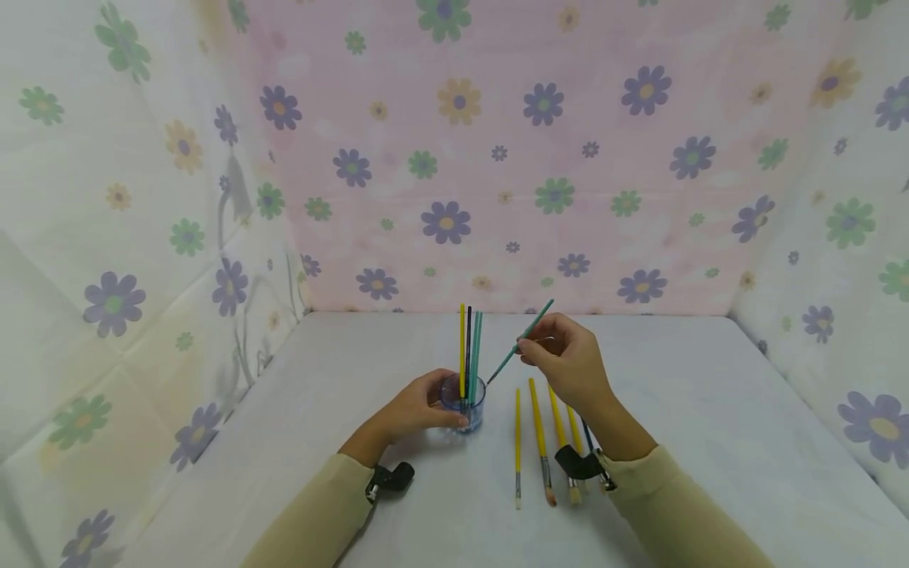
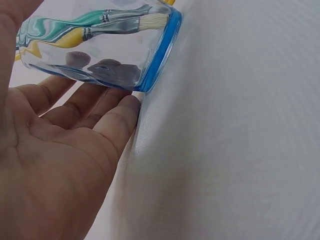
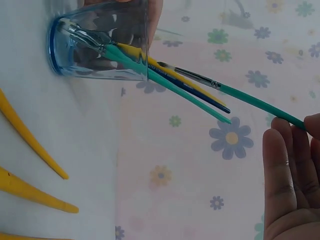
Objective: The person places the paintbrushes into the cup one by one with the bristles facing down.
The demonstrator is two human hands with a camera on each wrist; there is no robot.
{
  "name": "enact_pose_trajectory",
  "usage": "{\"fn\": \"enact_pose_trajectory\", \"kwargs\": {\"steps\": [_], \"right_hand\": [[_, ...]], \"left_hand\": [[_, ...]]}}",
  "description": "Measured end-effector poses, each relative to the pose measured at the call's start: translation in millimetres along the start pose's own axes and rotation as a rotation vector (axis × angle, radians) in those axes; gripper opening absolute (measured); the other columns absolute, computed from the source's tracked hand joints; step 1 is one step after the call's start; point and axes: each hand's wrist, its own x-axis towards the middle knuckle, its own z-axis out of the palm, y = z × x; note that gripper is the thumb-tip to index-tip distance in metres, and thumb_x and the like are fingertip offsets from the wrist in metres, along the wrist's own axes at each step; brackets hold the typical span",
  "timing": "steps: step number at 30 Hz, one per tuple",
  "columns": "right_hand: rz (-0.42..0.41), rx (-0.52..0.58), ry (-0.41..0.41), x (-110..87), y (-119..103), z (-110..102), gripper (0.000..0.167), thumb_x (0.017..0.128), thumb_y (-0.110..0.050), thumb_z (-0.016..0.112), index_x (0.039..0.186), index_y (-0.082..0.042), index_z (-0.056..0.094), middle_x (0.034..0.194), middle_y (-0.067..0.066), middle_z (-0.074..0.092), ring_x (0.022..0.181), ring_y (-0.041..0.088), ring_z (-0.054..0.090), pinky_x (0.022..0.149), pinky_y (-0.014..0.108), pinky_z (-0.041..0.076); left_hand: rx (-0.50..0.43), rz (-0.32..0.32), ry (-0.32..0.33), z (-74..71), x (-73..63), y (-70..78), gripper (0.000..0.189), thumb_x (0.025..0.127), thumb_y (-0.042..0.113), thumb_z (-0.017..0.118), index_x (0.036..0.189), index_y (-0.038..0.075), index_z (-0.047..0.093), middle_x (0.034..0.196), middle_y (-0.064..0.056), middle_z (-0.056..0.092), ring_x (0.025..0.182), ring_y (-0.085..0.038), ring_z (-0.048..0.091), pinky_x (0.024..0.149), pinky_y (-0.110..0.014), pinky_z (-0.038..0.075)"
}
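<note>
My left hand [image 1: 408, 409] grips a clear glass [image 1: 477, 416] with a blue base, thumb across its front. Inside it stand a yellow paintbrush [image 1: 462, 343], a dark one [image 3: 200, 94] and green ones [image 1: 478, 339], bristle ends down. My right hand [image 1: 568, 364] pinches a green paintbrush [image 3: 250, 99] by its handle. This brush slants, with its dark tip just outside and beside the glass rim. In the left wrist view, bristles and metal ferrules show through the glass wall [image 2: 50, 60].
Right of the glass, several yellow paintbrushes [image 1: 537, 418] lie side by side on the white table [image 1: 440, 505], bristles toward me. A dark-handled brush [image 1: 588, 435] lies partly hidden beneath my right wrist. Flower-patterned cloth [image 1: 497, 173] walls the back and sides.
</note>
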Motion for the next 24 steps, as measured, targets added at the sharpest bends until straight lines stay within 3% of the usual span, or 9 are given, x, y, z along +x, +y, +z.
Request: {"fn": "enact_pose_trajectory", "kwargs": {"steps": [13, 24], "right_hand": [[0.093, -0.164, -0.032, -5.4, 19, 25, 0.014, 0.096, -0.025, 0.075, 0.105, -0.018, 0.067, 0.104, 0.001, 0.072, 0.092, 0.019, 0.074, 0.078, 0.036, 0.062], [0.159, -0.181, -0.055, -6.6, 28, 36, 0.012, 0.096, -0.020, 0.075, 0.105, -0.018, 0.066, 0.104, 0.000, 0.072, 0.093, 0.028, 0.075, 0.077, 0.033, 0.063]], "left_hand": [[-0.017, 0.002, -0.010, -1.1, -1.0, 1.4, 0.078, 0.075, 0.038, 0.094, 0.140, 0.020, 0.055, 0.138, 0.001, 0.064, 0.135, -0.023, 0.058, 0.119, -0.050, 0.041], [-0.022, 0.005, -0.007, -0.1, -1.5, 0.7, 0.076, 0.078, 0.037, 0.092, 0.141, 0.018, 0.054, 0.138, -0.002, 0.064, 0.134, -0.024, 0.059, 0.119, -0.052, 0.041]]}}
